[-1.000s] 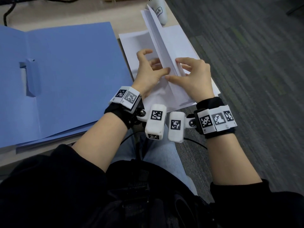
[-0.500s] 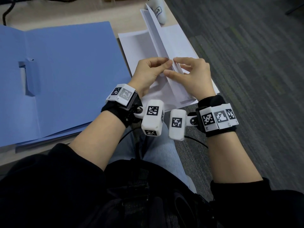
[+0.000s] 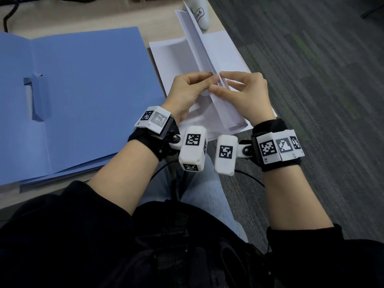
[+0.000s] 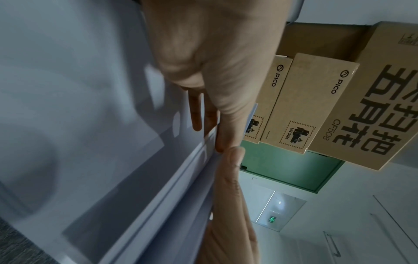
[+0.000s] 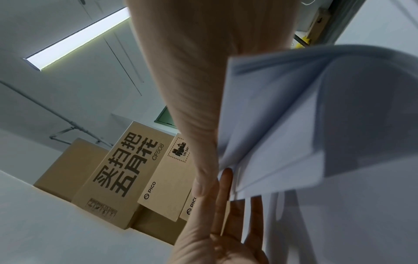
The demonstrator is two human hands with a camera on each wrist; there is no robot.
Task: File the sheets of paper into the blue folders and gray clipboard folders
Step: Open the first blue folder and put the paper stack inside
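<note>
A thin bundle of white sheets [image 3: 199,44] stands on edge above the flat paper stack [image 3: 168,59] at the desk's right side. My left hand [image 3: 192,88] pinches the bundle's raised edge from the left, and my right hand [image 3: 239,88] pinches it from the right; the fingertips meet at the top. The left wrist view shows the sheets [image 4: 140,160] pinched between thumb and fingers [image 4: 221,142]. In the right wrist view the sheets [image 5: 282,125] fan out beside my thumb [image 5: 203,178]. An open blue folder [image 3: 83,96] lies flat to the left.
A white object with a label [image 3: 200,15] lies at the desk's far right corner. The desk edge [image 3: 228,32] runs close under the paper stack, with grey carpet [image 3: 311,80] beyond. A black cable [image 3: 8,15] is at the far left. Cardboard boxes [image 4: 316,107] stand behind.
My left hand went from spread fingers on the paper to pinching the raised edge beside my right hand. Both hands lifted the bundle slightly higher.
</note>
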